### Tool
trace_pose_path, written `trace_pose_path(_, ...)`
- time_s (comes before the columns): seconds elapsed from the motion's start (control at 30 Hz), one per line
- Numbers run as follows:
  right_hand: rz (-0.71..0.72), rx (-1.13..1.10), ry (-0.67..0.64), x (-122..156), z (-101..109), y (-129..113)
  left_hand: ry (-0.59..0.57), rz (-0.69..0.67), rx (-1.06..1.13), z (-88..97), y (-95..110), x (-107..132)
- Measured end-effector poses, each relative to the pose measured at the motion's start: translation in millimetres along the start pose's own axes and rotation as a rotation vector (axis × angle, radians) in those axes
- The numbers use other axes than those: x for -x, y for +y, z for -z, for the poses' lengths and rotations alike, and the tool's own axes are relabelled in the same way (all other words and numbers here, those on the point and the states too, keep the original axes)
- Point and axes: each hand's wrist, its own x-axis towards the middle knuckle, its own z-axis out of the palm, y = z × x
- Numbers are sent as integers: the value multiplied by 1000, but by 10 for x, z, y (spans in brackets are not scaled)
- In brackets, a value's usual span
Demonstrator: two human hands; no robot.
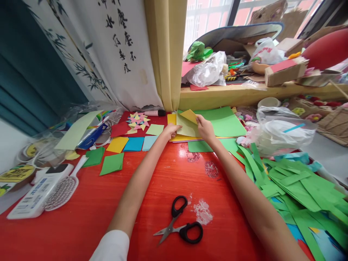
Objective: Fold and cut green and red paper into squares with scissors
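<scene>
At the far edge of the red table, my right hand pinches the corner of a yellow paper sheet, which is lifted and bent. My left hand is closed at the left side of the paper stack, thumb and finger on a pale green sheet. Under and beside them lie a large green sheet and more yellow paper. A pair of black-handled scissors rests with its blades apart on the table between my forearms.
Small paper squares, yellow, blue and green, lie to the left. A pink and yellow folded-paper star sits on red paper. At left is a hairbrush. Green paper strips pile up at right.
</scene>
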Motion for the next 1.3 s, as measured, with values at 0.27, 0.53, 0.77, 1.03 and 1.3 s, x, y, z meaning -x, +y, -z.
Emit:
trace_pose_path(0.27, 98, 129, -162, 20, 173, -98, 135, -213, -205, 117, 5, 201)
trace_pose_path(0.53, 36, 91, -323, 5, 180, -150, 338, -350, -200, 1227, -375, 1621)
trace_pose_path(0.77, 6, -192, -405, 105, 312, -445, 581, -309, 141, 1706, -897, 2850)
trace_pose_path(1.03, -166, -1138, -737, 739, 997, -1150, 689, -440, 363, 1558, -1233, 3326)
trace_pose_path(1.3, -92, -1072, -367, 1159, 1542, -992, 449, -438, 211, 1388, -1146, 3303)
